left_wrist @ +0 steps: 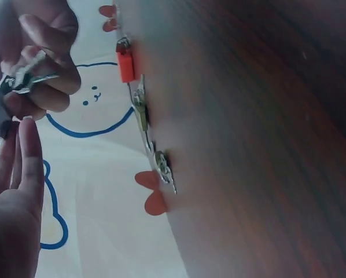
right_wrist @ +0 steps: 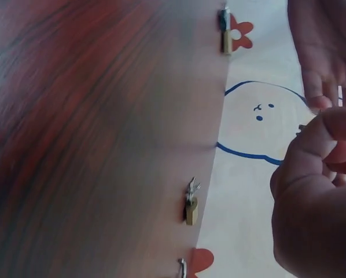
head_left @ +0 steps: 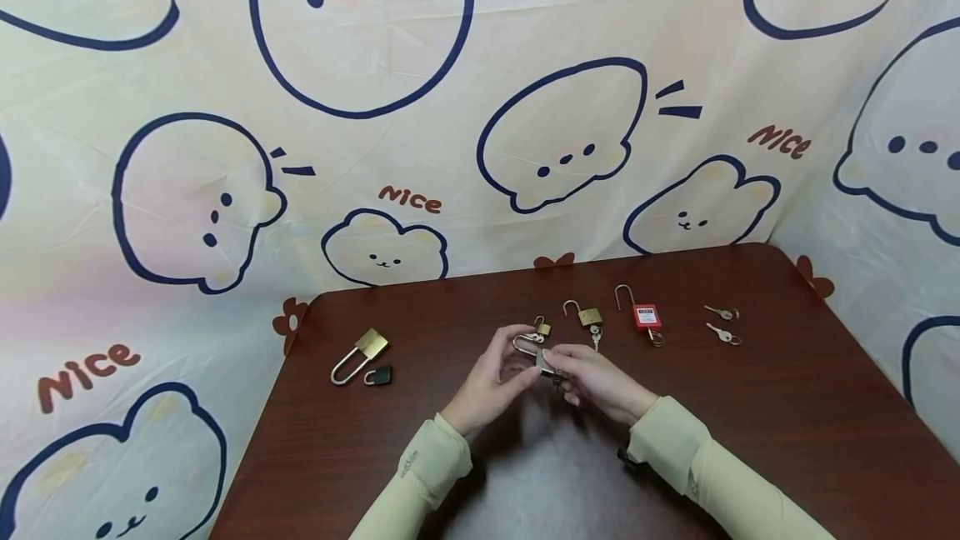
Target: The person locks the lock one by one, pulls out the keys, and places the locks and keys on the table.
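Both hands hold a grey metal padlock point(head_left: 544, 364) above the middle of the table. Its shackle points up and to the left, toward the left fingers, and one end looks free of the body. The left hand point(head_left: 486, 383) pinches the padlock from the left, thumb near its lower edge. My right hand point(head_left: 603, 380) grips its body from the right, thumb on the front face. Keys point(left_wrist: 27, 78) hang at the padlock's lower end beside the right fingers in the left wrist view. In the right wrist view, the right hand point(right_wrist: 317, 185) hides most of the padlock.
Behind the hands lie a small brass padlock point(head_left: 543, 328), a brass padlock point(head_left: 590, 317) with keys, and a red padlock point(head_left: 646, 317). Loose keys point(head_left: 724, 335) lie farther right. At left are a long-shackle brass padlock point(head_left: 372, 344) and a black padlock point(head_left: 382, 375).
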`<state>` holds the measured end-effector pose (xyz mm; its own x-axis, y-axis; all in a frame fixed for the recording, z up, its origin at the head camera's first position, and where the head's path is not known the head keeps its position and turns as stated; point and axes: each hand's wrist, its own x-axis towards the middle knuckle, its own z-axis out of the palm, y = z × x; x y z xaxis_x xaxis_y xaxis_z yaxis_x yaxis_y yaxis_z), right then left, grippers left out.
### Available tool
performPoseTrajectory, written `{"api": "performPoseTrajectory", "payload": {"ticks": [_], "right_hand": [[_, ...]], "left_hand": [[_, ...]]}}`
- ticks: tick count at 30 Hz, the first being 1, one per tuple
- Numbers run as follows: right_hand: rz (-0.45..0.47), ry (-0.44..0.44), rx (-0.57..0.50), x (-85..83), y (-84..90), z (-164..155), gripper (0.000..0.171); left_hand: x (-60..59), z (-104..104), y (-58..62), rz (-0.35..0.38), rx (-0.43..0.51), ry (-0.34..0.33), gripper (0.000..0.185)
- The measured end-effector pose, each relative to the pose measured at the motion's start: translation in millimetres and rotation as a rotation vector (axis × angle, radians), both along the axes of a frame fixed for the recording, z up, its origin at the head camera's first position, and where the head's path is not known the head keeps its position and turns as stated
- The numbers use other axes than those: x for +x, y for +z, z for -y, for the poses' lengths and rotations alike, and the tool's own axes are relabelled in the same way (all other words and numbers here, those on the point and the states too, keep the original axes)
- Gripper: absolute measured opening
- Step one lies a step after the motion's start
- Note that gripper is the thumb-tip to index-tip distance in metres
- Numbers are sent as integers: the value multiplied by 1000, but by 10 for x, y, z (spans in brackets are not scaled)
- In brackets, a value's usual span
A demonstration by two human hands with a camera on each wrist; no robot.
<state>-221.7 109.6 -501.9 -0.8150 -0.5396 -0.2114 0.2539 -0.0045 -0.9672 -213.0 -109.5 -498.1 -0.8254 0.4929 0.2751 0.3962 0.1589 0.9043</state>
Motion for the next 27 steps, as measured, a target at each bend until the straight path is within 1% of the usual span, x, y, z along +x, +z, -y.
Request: {"api": "performPoseTrajectory", "payload": {"ticks": [3,6,8,12,15,17,20,22,24,27], "right_hand": [[-45,-8,30,4,-17,2,29],[-60,-18,56,4,-17,-1,30],[-54,-30,67,10,-7,-9,32],[-55,-53,72,18,14,-16,44],[-84,-38,70,25,14,-9,51],[-135,-12,80,35,6,-2,47],[-272,19,116,62,-7,5,36],[-382,15,149,77,-19,11,39],[-457,-7,174,90,-26,16,47],[-514,-39,203,102,-29,22,47]], "left_hand": [[-18,15,-1,37,59,55,41],[-42,32,5,60,73,95,30],[-50,40,11,73,83,103,24],[-41,27,32,90,146,99,20],[-30,6,40,114,202,110,20],[-25,-15,49,125,219,129,20],[-24,-48,65,144,234,155,18],[-19,-65,85,163,237,173,17],[-12,-77,100,194,250,187,17],[0,-90,115,255,274,206,17]]}}
